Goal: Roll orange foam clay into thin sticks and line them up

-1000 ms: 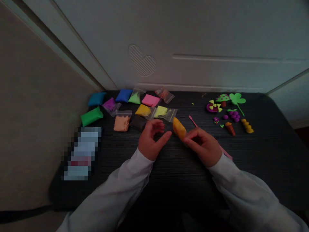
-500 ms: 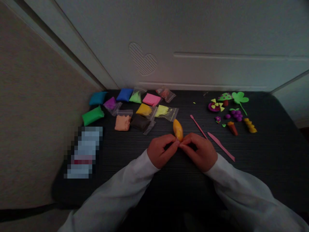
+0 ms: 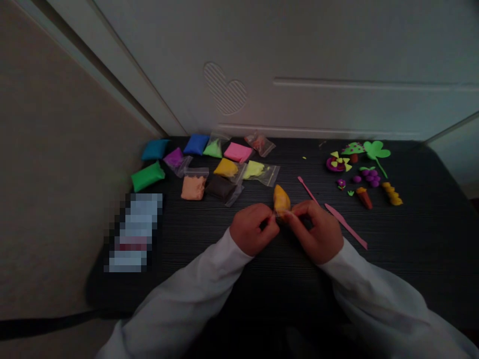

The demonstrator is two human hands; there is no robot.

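Observation:
A small clear bag of orange-yellow modelling clay [image 3: 281, 198] is held at its near edge between my two hands, over the black table. My left hand [image 3: 255, 228] pinches the left side of the bag's edge. On the other side, the fingers of my right hand [image 3: 316, 230] pinch it too. Two pink modelling tools lie to the right: a thin stick [image 3: 307, 190], partly hidden behind my right hand, and a knife-shaped one [image 3: 346, 225].
Several clay packets, among them a green one [image 3: 147, 176] and a peach one [image 3: 193, 187], lie at the back left. A pixelated flat object [image 3: 136, 232] is at the left. Finished clay figures, including a green clover [image 3: 375, 150] and purple grapes [image 3: 371, 177], stand back right against the white panel [image 3: 318, 109].
My fingertips have moved slightly apart along the bag's edge, and the bag looks wider and more squat. The whole view has shifted a little.

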